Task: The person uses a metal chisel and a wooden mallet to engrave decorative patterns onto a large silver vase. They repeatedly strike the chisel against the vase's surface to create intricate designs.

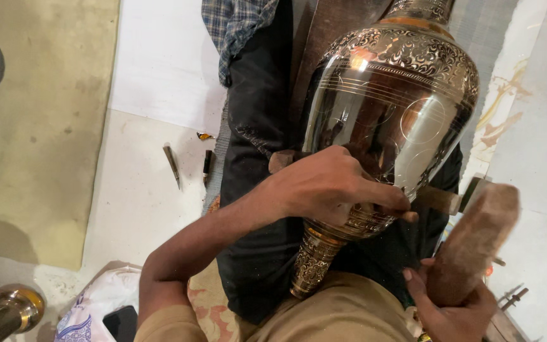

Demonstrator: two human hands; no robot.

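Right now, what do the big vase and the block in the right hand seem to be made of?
The vase looks like polished metal, perhaps brass or plated: mirror reflections, engraved scroll bands, golden rings. The block in the right hand looks like wood: matte brown, rough and worn. The left hand rests on the vase.

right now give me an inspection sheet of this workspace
surface: pale floor, tan mat at left
job's things: engraved brass vase lying across the lap; chisel against its lower body; wooden mallet
clutter: two small tools on the floor; another brass piece at bottom left
grippers: left hand grips the chisel; right hand holds the mallet
cables: nothing seen
surroundings: a plaid sleeve at the top
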